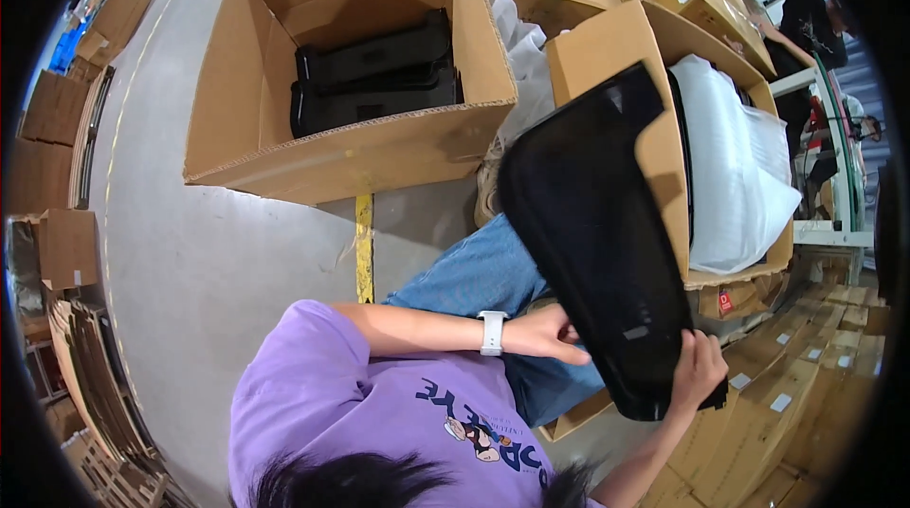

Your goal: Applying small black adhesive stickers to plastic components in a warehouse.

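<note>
A large black plastic panel with a raised rim and a curved cut-out is held tilted in front of me, its far end reaching over the open carton on the right. At its lower right edge, my right hand grips it, fingers on the face near the corner. My left hand, with a pale watch on the wrist, is closed at the panel's left edge; some of its fingers are hidden behind it. Similar black panels lie stacked in the big open carton at the far left.
White foam wrap fills the right-hand carton. A person stands by boxes at the far right. Flattened cartons lie at the lower right, and stacked cardboard lines the left. A yellow line marks the grey floor.
</note>
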The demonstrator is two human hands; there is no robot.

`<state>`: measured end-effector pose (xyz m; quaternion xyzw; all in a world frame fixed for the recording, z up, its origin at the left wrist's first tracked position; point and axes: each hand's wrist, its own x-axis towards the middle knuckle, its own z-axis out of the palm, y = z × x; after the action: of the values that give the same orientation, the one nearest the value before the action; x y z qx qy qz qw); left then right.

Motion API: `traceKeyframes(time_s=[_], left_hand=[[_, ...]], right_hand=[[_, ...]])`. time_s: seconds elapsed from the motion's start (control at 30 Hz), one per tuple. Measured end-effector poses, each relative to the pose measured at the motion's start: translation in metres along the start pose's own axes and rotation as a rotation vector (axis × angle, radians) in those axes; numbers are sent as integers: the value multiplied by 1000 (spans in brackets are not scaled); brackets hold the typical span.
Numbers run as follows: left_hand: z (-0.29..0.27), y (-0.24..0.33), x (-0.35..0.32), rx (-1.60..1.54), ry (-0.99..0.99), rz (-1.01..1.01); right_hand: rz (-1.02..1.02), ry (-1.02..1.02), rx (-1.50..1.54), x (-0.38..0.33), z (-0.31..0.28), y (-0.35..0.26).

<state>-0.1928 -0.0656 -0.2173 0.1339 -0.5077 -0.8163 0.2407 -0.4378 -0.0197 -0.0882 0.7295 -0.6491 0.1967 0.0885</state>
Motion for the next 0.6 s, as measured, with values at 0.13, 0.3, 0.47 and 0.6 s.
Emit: traceKeyframes(time_s=[0.13,0.3,0.47,0.6], left_hand=[[-4,67,22,-221,328,118],[-88,147,4,-342,669,105],[-207,224,-55,-488,986,191],[-315,215,-95,-523,1038,122]], right_hand=[[-44,100,-128,46,-31,-19],[80,398,-275,108,-59,-118],[-38,986,24,124,-65,-109],[-36,448,-122,149,-29,-124]])
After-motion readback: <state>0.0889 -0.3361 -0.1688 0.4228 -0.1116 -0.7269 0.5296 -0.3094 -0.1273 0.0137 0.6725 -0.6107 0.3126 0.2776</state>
